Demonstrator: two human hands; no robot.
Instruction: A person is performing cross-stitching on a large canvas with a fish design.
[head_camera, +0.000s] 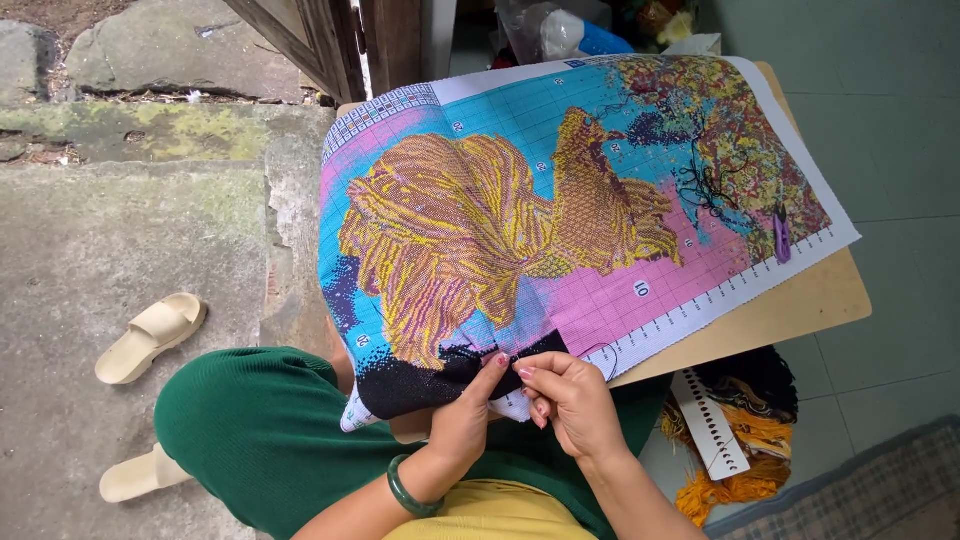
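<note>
**Black-edged cross-stitch canvas pinched by both hands**

Bright canvas (560, 210), gold fish on blue and pink grid, spread over wooden board (800, 300) on lap, near edge hanging toward body. Left hand (468, 415) grasping black stitched corner, fingers curled on fabric. Right hand (570, 395) just beside, fingertips pinched at same edge; needle too small to tell. Purple clip (781, 238) at far right border. White thread card (708, 422) with yellow-orange floss (745, 455) below board. Beige sandal (150, 337) on concrete, left.
</note>
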